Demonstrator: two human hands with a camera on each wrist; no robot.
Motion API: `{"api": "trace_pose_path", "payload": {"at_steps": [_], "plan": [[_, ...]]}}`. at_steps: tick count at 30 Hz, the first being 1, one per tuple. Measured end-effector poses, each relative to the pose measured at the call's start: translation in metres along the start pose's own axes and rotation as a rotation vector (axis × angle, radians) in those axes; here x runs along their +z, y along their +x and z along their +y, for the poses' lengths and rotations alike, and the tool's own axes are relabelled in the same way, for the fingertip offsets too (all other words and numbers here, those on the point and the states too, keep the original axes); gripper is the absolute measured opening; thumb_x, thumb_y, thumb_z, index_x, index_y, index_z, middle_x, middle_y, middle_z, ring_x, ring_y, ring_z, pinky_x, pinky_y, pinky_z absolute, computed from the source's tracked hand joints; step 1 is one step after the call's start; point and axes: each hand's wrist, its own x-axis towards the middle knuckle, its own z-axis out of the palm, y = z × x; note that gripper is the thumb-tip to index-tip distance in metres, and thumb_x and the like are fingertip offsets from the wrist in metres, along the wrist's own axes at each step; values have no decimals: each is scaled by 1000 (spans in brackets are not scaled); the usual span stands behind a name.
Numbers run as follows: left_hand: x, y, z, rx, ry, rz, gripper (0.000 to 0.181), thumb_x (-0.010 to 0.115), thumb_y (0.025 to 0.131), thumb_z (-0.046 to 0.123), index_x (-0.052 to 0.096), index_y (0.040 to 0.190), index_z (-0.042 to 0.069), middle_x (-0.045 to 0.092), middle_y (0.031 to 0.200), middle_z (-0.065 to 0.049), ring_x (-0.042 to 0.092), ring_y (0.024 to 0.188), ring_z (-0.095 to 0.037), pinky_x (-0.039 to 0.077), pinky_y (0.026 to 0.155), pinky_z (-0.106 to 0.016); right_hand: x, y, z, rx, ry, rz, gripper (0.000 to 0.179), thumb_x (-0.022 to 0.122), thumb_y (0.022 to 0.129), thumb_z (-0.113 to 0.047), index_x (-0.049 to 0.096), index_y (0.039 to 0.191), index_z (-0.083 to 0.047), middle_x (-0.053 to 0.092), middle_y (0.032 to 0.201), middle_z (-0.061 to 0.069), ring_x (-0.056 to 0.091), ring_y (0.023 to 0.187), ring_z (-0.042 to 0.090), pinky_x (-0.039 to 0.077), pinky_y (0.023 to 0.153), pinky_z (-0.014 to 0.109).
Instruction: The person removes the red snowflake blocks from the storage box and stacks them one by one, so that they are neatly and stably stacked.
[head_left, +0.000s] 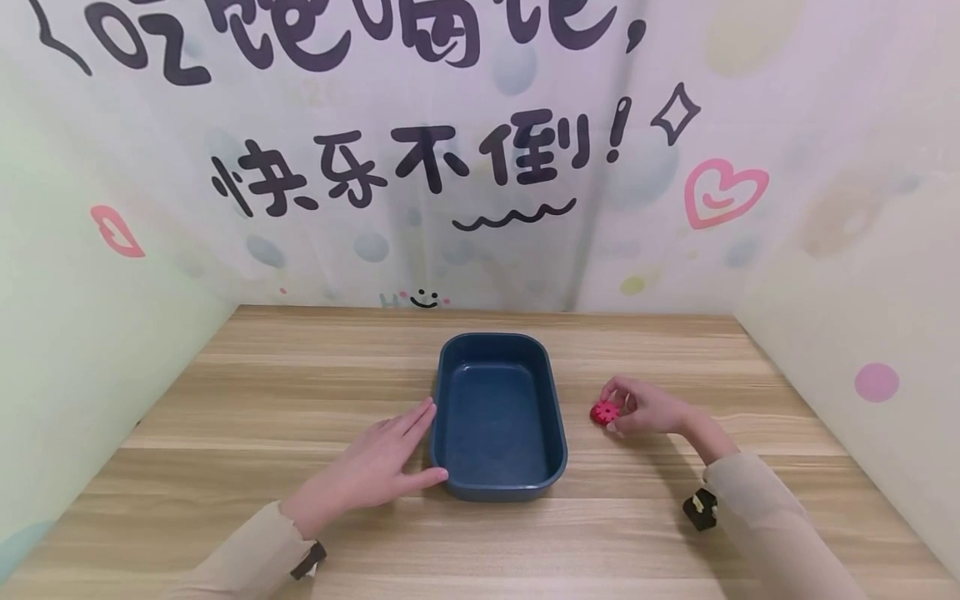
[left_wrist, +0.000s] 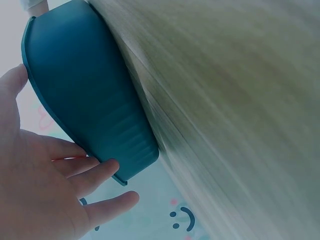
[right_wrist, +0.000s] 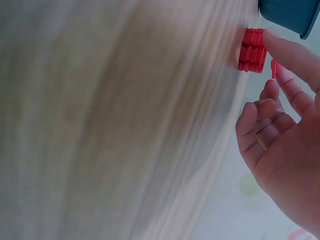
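Observation:
A dark blue rectangular tub (head_left: 498, 493) stands on the wooden table, its inside bare. On its left side, my left hand (head_left: 382, 458) rests with straight, spread fingers, the thumb and fingertips at the rim. The left wrist view shows the tub's outer wall (left_wrist: 90, 85) beside that hand (left_wrist: 55, 185). To the tub's right, my right hand (head_left: 645, 408) pinches a small red gear-shaped disc (head_left: 606, 412) between thumb and finger. A short stack of red toothed pieces (right_wrist: 252, 50) sits on the table close to the right fingertips; the pinched disc (right_wrist: 273, 69) shows edge-on there.
The wood-grain table (head_left: 300, 367) meets a printed curtain (head_left: 510, 258) at the back. Pale side walls (head_left: 862, 292) stand left and right. Small dark devices (head_left: 701, 509) are strapped at both wrists.

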Motion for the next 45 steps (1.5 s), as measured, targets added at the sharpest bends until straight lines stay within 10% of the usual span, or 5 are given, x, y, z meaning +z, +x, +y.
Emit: {"api": "trace_pose_path", "payload": {"at_steps": [45], "plan": [[0,0,1,-4,-3,-7,86,36,82,64,27,136,-2,23,141,-15,30,123,-27,31,95,-43,2,5,7,-32,43,-41,34,69,72,-3,51,100,-4,53,80,9,50,70,20,43,61,30]]}}
